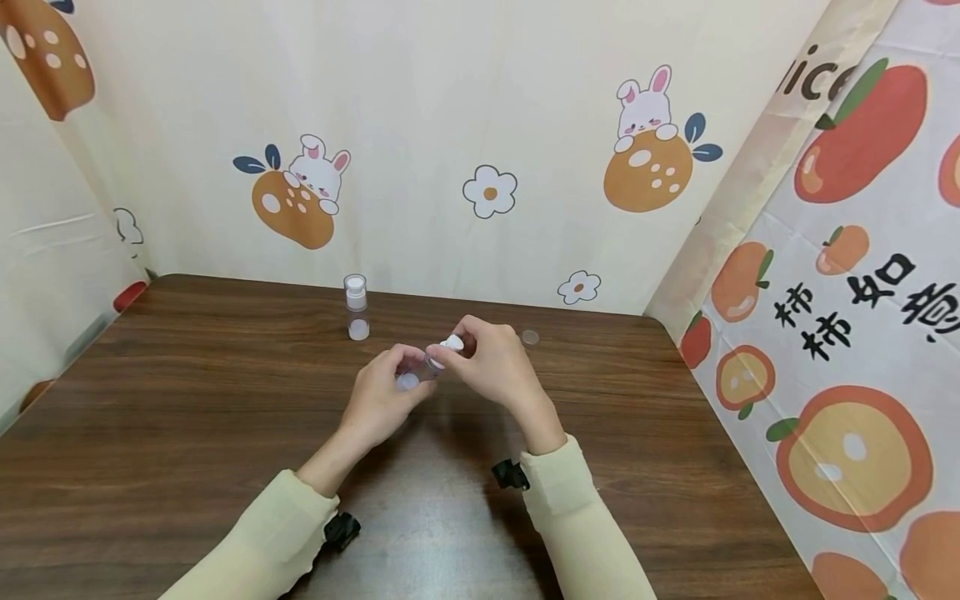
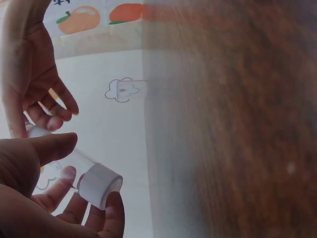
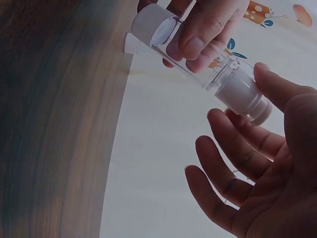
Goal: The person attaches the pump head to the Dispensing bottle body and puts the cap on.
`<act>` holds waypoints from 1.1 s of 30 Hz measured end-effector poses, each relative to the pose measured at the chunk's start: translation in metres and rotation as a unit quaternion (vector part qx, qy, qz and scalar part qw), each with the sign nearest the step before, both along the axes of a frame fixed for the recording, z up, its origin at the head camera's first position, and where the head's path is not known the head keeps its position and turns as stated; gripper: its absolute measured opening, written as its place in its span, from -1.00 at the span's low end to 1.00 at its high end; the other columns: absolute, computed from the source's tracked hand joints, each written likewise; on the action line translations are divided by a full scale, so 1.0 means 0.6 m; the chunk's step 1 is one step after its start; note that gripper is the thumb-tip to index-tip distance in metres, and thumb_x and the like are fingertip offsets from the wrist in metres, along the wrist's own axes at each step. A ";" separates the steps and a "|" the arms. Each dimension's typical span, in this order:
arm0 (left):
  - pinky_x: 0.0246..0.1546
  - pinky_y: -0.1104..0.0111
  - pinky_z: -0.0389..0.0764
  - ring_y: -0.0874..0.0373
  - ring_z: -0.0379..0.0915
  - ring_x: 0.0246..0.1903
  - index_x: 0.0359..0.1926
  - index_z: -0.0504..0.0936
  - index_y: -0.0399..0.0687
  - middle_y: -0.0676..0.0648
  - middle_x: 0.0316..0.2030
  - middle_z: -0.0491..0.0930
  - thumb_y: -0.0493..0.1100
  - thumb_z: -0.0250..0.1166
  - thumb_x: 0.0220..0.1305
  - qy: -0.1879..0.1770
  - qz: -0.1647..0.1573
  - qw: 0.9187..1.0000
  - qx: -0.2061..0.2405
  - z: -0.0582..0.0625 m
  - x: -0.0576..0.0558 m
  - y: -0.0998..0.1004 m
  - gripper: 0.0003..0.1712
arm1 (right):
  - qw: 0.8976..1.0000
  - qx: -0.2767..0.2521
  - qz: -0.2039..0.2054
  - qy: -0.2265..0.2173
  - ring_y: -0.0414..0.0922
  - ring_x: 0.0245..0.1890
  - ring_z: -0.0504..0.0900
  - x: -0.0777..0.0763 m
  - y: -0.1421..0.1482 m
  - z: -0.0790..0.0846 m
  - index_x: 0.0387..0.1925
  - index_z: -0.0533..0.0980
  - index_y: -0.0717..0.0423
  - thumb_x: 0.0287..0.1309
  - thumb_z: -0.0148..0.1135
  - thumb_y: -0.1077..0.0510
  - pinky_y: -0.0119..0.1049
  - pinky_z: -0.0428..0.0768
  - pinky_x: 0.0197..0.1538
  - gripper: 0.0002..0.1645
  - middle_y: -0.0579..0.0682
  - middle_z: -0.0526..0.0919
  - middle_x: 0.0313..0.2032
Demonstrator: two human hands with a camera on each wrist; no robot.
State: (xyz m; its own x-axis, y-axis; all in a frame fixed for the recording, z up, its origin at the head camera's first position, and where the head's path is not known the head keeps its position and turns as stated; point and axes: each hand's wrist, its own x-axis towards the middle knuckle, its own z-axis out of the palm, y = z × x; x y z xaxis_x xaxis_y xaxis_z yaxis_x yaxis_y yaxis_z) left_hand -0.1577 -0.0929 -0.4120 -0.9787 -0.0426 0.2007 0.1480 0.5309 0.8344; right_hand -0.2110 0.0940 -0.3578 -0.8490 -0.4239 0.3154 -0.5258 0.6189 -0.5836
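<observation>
A clear pump bottle with a white base and white pump top is held tilted above the table between both hands. My left hand grips its clear body, thumb on one side and fingers on the other. At the upper end my right hand pinches the white pump top between thumb and index finger, while its other fingers spread away from the bottle. In the left wrist view the white base points toward the table side. A clear cap rests on the table beyond the right hand.
A second pump bottle, with its clear cap on, stands upright near the table's back edge, left of the hands. The dark wooden table meets a printed curtain at the back and another at the right.
</observation>
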 end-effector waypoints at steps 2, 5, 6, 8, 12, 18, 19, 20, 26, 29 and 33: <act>0.10 0.03 0.56 -0.07 0.58 0.05 0.09 0.65 -0.13 -0.17 0.02 0.68 -0.17 0.53 0.27 -0.002 -0.001 1.000 0.000 0.001 0.000 0.000 -0.60 | 1.000 -0.001 0.005 -0.004 -0.22 -0.50 0.55 0.000 0.002 0.001 -0.25 0.63 -0.03 0.25 0.54 -0.16 -0.30 0.54 -0.39 -0.66 -0.17 0.64 -0.49; 0.11 0.01 0.57 -0.08 0.58 0.06 0.10 0.64 -0.12 -0.17 0.03 0.68 -0.17 0.53 0.28 -0.003 -0.001 1.000 0.001 0.002 0.000 0.000 -0.59 | 1.000 -0.003 0.014 -0.021 -0.24 -0.33 0.67 -0.002 0.006 0.004 -0.01 0.67 -0.02 0.26 0.53 -0.19 -0.27 0.66 -0.22 -0.56 -0.19 0.72 -0.32; 0.11 0.01 0.57 -0.08 0.58 0.06 0.10 0.64 -0.12 -0.16 0.03 0.68 -0.17 0.53 0.28 -0.004 -0.001 1.000 0.002 0.002 0.001 0.000 -0.59 | 0.999 -0.002 0.017 -0.027 -0.23 -0.25 0.70 -0.003 0.008 0.005 0.09 0.66 -0.02 0.25 0.53 -0.20 -0.25 0.68 -0.16 -0.49 -0.19 0.73 -0.25; 0.11 0.02 0.56 -0.08 0.58 0.06 0.11 0.64 -0.12 -0.16 0.02 0.68 -0.18 0.53 0.28 -0.004 -0.001 1.000 0.002 0.002 0.001 0.000 -0.59 | 0.999 0.002 0.028 -0.034 -0.22 -0.10 0.73 -0.005 0.013 0.008 0.25 0.60 -0.05 0.24 0.54 -0.21 -0.21 0.69 -0.01 -0.36 -0.19 0.73 -0.10; 0.11 0.02 0.55 -0.08 0.57 0.06 0.11 0.64 -0.13 -0.16 0.03 0.67 -0.18 0.52 0.29 -0.006 -0.002 1.000 0.004 0.004 0.001 0.000 -0.59 | 0.997 0.010 0.075 -0.023 -0.15 0.11 0.67 -0.008 0.026 0.012 0.37 0.52 -0.10 0.21 0.59 -0.10 -0.16 0.66 0.14 -0.25 -0.17 0.65 0.12; 0.12 -0.02 0.56 -0.09 0.58 0.07 0.12 0.64 -0.13 -0.17 0.06 0.68 -0.18 0.52 0.30 -0.007 -0.003 1.000 0.010 0.004 0.001 -0.001 -0.59 | 0.990 0.001 0.144 0.005 -0.21 0.20 0.64 -0.014 0.038 0.016 0.34 0.53 -0.07 0.18 0.61 0.13 -0.15 0.64 0.25 -0.29 -0.21 0.62 0.22; 0.13 -0.02 0.56 -0.09 0.58 0.08 0.12 0.64 -0.13 -0.17 0.06 0.68 -0.18 0.52 0.30 -0.007 -0.003 1.000 0.010 0.004 0.001 -0.001 -0.58 | 0.988 -0.001 0.151 0.007 -0.22 0.19 0.64 -0.015 0.039 0.016 0.32 0.55 -0.07 0.18 0.61 0.15 -0.17 0.64 0.24 -0.31 -0.21 0.63 0.21; 0.13 -0.02 0.56 -0.09 0.58 0.08 0.12 0.64 -0.13 -0.17 0.07 0.68 -0.18 0.52 0.30 -0.007 -0.004 1.000 0.010 0.003 0.001 -0.001 -0.58 | 0.987 -0.002 0.158 0.009 -0.23 0.18 0.65 -0.015 0.040 0.016 0.30 0.57 -0.05 0.18 0.61 0.18 -0.19 0.63 0.25 -0.33 -0.22 0.64 0.19; 0.12 -0.01 0.56 -0.09 0.57 0.08 0.13 0.63 -0.13 -0.17 0.07 0.68 -0.18 0.52 0.31 -0.008 -0.006 1.000 0.006 0.003 0.002 -0.001 -0.58 | 0.983 -0.005 0.183 0.012 -0.27 0.14 0.64 -0.016 0.041 0.016 0.19 0.64 0.00 0.19 0.57 0.27 -0.25 0.58 0.27 -0.47 -0.17 0.73 0.10; 0.10 0.00 0.56 -0.08 0.58 0.07 0.13 0.64 -0.12 -0.17 0.06 0.68 -0.17 0.52 0.30 -0.006 -0.007 1.000 0.004 0.004 0.002 0.000 -0.58 | 0.981 -0.010 0.191 0.010 -0.24 0.16 0.65 -0.017 0.039 0.015 0.16 0.65 0.05 0.21 0.53 0.34 -0.23 0.58 0.30 -0.51 -0.07 0.75 0.10; 0.09 0.01 0.56 -0.08 0.58 0.07 0.12 0.64 -0.12 -0.17 0.05 0.68 -0.17 0.52 0.30 -0.004 -0.007 1.000 0.006 0.004 0.003 0.000 -0.58 | 0.981 -0.012 0.193 0.003 -0.22 0.15 0.66 -0.017 0.035 0.012 0.12 0.67 0.09 0.22 0.49 0.40 -0.21 0.57 0.32 -0.55 -0.09 0.76 0.06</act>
